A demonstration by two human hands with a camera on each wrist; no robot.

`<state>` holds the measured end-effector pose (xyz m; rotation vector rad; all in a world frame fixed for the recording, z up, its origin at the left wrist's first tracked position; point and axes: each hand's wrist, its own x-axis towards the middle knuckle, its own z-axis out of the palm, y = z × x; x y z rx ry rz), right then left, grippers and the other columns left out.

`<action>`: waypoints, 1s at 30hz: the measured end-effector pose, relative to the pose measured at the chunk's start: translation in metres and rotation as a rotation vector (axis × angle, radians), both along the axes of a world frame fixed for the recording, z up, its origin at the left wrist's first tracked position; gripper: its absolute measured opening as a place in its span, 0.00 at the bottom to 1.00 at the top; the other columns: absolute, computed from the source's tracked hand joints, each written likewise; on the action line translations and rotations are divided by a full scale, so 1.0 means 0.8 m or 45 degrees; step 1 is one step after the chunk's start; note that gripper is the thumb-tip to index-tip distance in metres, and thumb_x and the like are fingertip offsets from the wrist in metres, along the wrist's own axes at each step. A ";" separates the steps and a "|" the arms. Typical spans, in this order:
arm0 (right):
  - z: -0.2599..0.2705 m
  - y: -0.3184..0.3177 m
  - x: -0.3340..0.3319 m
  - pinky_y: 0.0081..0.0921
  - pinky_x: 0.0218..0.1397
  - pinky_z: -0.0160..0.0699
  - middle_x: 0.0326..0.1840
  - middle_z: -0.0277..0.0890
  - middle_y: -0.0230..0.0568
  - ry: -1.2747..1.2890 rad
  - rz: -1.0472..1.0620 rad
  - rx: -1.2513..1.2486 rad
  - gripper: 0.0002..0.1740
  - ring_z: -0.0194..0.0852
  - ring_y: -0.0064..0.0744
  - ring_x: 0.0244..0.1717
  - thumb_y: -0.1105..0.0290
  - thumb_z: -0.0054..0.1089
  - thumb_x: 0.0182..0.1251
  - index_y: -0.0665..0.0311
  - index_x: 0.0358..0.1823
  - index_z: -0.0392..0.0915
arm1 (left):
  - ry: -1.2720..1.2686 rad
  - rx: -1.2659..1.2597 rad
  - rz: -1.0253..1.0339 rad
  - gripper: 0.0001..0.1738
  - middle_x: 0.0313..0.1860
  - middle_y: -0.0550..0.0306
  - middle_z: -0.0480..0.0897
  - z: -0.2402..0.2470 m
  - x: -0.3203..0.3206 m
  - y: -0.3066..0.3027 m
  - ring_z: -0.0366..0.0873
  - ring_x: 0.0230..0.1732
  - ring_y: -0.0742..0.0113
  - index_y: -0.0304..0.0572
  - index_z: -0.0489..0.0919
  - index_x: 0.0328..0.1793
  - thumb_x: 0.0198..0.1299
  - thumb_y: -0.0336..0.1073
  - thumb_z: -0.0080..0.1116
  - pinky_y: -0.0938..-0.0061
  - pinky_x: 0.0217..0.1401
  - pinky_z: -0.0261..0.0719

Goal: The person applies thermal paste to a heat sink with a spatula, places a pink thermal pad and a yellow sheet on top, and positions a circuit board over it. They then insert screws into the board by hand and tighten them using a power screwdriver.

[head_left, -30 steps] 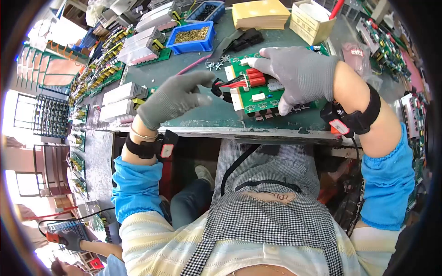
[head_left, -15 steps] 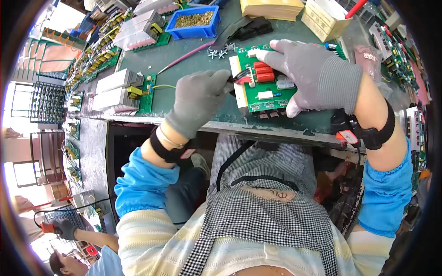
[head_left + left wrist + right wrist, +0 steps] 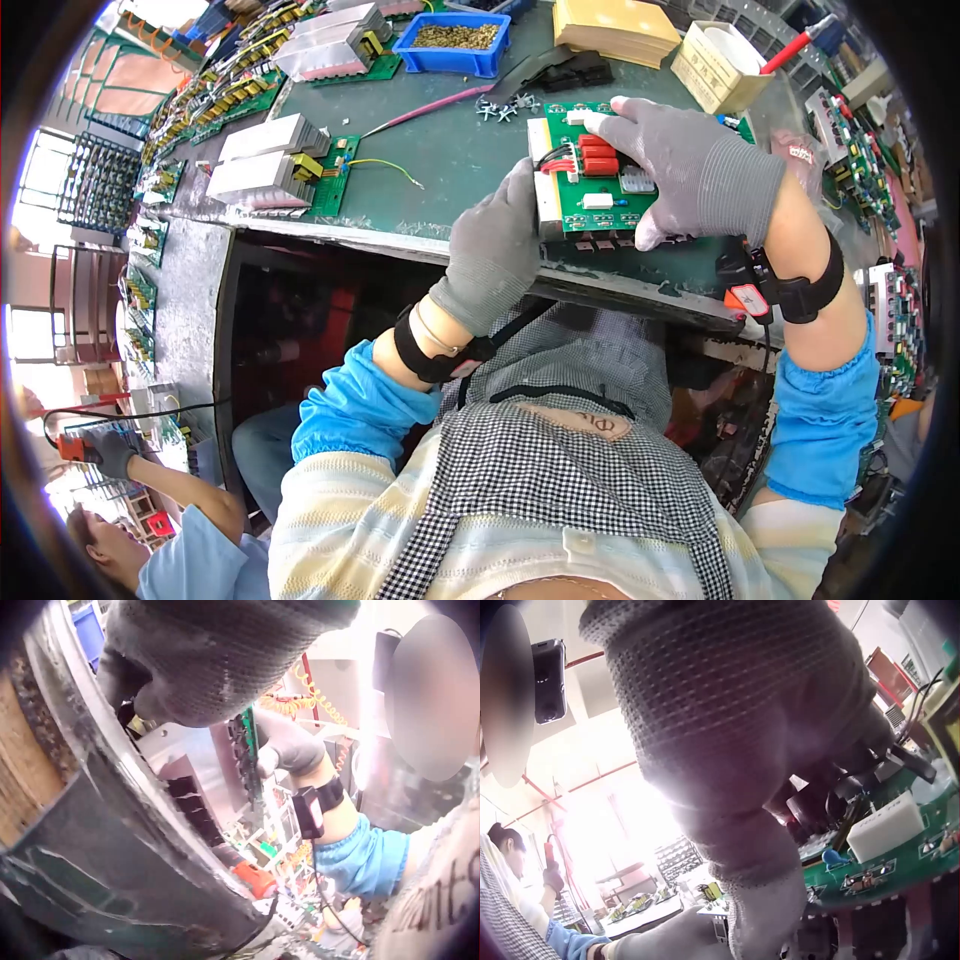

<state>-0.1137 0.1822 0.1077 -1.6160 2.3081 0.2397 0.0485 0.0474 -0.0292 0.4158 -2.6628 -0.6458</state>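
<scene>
A green circuit board (image 3: 585,217) with red components and a white left strip lies near the table's front edge. My gloved right hand (image 3: 700,170) grips it from the right, thumb at the front edge and fingers over the far side. Red and black wires (image 3: 553,162) run from its white connector to the left edge. My left hand (image 3: 495,245) is at that edge, fingers bent around the wires' far end, which is mostly hidden. In the left wrist view, my left hand (image 3: 217,660) is above a metal plate (image 3: 180,750) under the board.
Left on the table is a heatsink board (image 3: 265,165) with a loose yellow-green wire. Behind are metal clips (image 3: 508,108), a pink-sleeved cable (image 3: 430,108), a blue tray (image 3: 450,60), yellow sheets (image 3: 615,30) and a carton (image 3: 712,75). Another person (image 3: 190,550) is at lower left.
From reaching with spread fingers, my left hand closed at the wires and moved right and down against the board's left edge. My right hand stays on the board. The view has shifted.
</scene>
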 end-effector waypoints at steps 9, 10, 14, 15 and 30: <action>-0.014 0.006 -0.022 0.40 0.65 0.77 0.64 0.70 0.57 0.014 0.253 -0.244 0.57 0.77 0.57 0.61 0.54 0.85 0.38 0.65 0.73 0.66 | -0.465 -0.156 -0.048 0.37 0.43 0.44 0.86 0.036 -0.008 -0.008 0.87 0.43 0.47 0.28 0.60 0.76 0.60 0.30 0.56 0.56 0.42 0.83; -0.012 0.006 -0.023 0.40 0.65 0.77 0.65 0.70 0.57 0.017 0.239 -0.212 0.58 0.76 0.57 0.62 0.54 0.85 0.38 0.65 0.73 0.66 | -0.391 -0.172 -0.092 0.36 0.42 0.44 0.86 0.036 -0.008 -0.014 0.87 0.43 0.46 0.28 0.61 0.76 0.61 0.30 0.55 0.55 0.42 0.83; -0.012 0.010 -0.018 0.40 0.70 0.74 0.72 0.65 0.64 0.041 0.212 -0.161 0.62 0.72 0.60 0.67 0.50 0.84 0.39 0.63 0.78 0.61 | -0.210 -0.146 -0.218 0.32 0.44 0.43 0.86 0.011 0.000 -0.042 0.86 0.44 0.42 0.35 0.61 0.76 0.65 0.30 0.51 0.52 0.44 0.82; -0.014 0.011 -0.019 0.40 0.71 0.73 0.74 0.64 0.65 0.059 0.228 -0.168 0.63 0.71 0.60 0.69 0.50 0.84 0.39 0.63 0.79 0.60 | -0.227 -0.086 -0.246 0.31 0.44 0.43 0.86 0.015 0.003 -0.047 0.85 0.44 0.41 0.37 0.61 0.76 0.66 0.31 0.51 0.51 0.44 0.81; 0.007 0.147 -0.066 0.45 0.67 0.74 0.64 0.77 0.51 0.143 0.110 -0.760 0.41 0.76 0.57 0.64 0.52 0.72 0.56 0.64 0.68 0.72 | -0.283 -0.153 -0.139 0.21 0.36 0.44 0.87 0.067 -0.219 -0.293 0.85 0.36 0.56 0.35 0.86 0.47 0.54 0.44 0.65 0.63 0.45 0.81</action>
